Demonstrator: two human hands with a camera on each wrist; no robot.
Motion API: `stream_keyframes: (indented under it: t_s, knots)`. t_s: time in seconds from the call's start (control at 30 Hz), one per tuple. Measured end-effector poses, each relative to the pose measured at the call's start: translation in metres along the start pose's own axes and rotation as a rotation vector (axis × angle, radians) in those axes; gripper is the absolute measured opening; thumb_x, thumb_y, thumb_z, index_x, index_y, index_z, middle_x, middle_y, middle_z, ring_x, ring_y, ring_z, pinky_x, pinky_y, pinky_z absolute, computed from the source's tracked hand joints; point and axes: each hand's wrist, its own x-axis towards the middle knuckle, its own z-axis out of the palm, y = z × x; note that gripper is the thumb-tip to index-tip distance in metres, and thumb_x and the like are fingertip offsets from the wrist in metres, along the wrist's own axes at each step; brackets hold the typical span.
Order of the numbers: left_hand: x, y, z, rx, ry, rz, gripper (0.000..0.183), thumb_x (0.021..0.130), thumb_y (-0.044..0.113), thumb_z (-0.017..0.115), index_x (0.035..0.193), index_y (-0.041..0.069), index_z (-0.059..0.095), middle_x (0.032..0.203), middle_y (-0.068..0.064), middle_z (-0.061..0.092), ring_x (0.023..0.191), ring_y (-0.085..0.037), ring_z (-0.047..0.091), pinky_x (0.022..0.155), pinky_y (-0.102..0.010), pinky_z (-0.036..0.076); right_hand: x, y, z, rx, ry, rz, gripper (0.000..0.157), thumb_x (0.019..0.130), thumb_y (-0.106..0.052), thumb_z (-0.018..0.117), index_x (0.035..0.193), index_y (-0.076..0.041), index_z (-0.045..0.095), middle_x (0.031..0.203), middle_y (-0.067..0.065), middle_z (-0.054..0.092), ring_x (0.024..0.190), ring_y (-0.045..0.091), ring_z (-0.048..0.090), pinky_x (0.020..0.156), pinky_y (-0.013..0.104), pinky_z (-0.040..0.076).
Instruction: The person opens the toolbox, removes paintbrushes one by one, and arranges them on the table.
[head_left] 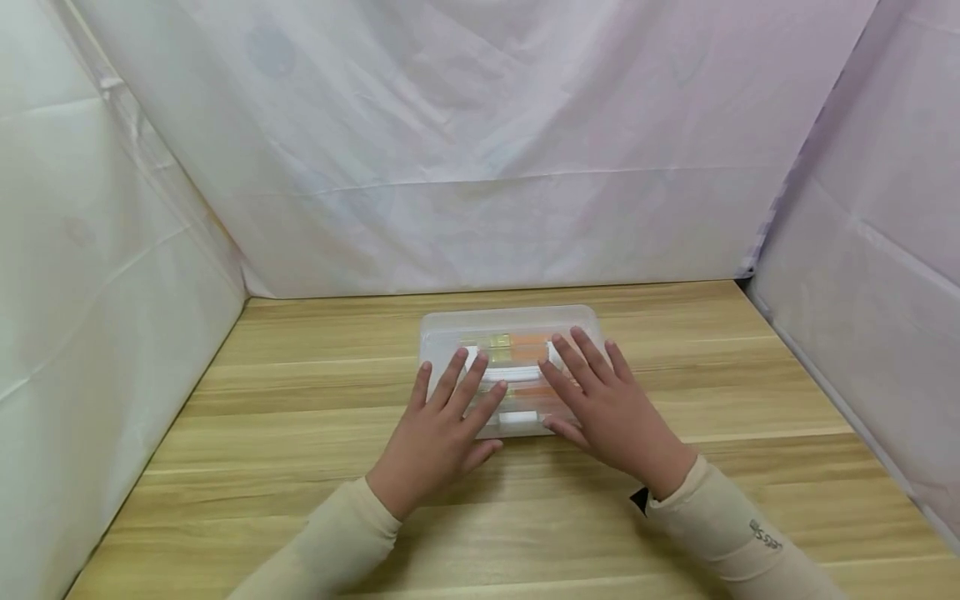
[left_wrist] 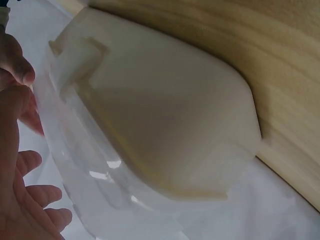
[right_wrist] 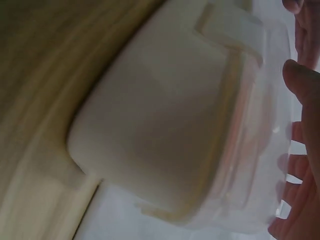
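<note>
A white plastic box with a clear lid sits on the wooden table. The lid carries a white handle, and a white latch marks the front edge. Orange pieces and yellowish pieces show through the top. My left hand rests on the left part of the lid, fingers straight and spread. On the right part lies my right hand, also spread flat. From the right wrist view, the right fingertips meet the lid from above.
The wooden tabletop stretches around the box on every side. White cloth hangs as a back wall, a left wall and a right wall. Light sleeves cover both forearms.
</note>
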Motion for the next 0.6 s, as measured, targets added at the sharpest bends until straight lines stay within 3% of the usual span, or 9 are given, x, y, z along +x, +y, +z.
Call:
stream_keyframes:
  t_s: [0.17, 0.4, 0.6]
  knots:
    - [0.002, 0.007, 0.005, 0.025, -0.002, 0.008, 0.071, 0.082, 0.053, 0.057, 0.141, 0.019, 0.037, 0.152, -0.015, 0.015, 0.138, -0.035, 0.012, 0.102, -0.060, 0.020, 0.001, -0.007, 0.009, 0.002, 0.019, -0.039, 0.069, 0.088, -0.051, 0.051, 0.141, -0.010, 0.035, 0.151, 0.014, 0.017, 0.138, 0.034, 0.010, 0.105, 0.058, 0.012]
    - [0.002, 0.013, 0.016, 0.090, -0.011, -0.005, 0.074, 0.081, 0.054, 0.057, 0.142, 0.019, 0.034, 0.151, -0.016, 0.018, 0.135, -0.043, 0.015, 0.100, -0.056, 0.028, 0.004, -0.016, 0.020, -0.024, 0.033, -0.061, 0.074, 0.085, -0.053, 0.055, 0.141, -0.010, 0.034, 0.150, 0.015, 0.022, 0.138, 0.033, 0.014, 0.106, 0.056, 0.012]
    - [0.004, 0.014, 0.018, 0.118, -0.016, -0.012, 0.077, 0.081, 0.055, 0.058, 0.143, 0.020, 0.031, 0.150, -0.017, 0.020, 0.134, -0.044, 0.016, 0.099, -0.057, 0.029, 0.005, -0.019, 0.022, -0.089, 0.021, -0.042, 0.085, 0.076, -0.051, 0.069, 0.142, -0.011, 0.033, 0.148, 0.015, 0.027, 0.137, 0.033, 0.017, 0.106, 0.056, 0.012]
